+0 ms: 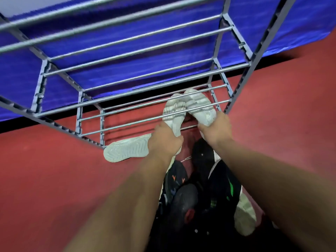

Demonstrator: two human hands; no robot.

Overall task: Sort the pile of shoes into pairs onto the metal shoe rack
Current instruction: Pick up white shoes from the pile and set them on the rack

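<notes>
I look down through the tiers of a grey metal shoe rack (127,99). Two white knit sneakers sit side by side on its lowest bars, toes pointing away from me. My left hand (164,139) grips the heel of the left white sneaker (173,110). My right hand (216,129) grips the heel of the right white sneaker (200,106). Below my forearms a pile of dark shoes (200,188) lies on the floor, with green and orange marks on them.
A white shoe (127,148) lies sole-up on the red floor (54,179) just left of my left hand. Another pale shoe (244,217) sits at the right edge of the pile. A blue cloth (109,42) hangs behind the rack.
</notes>
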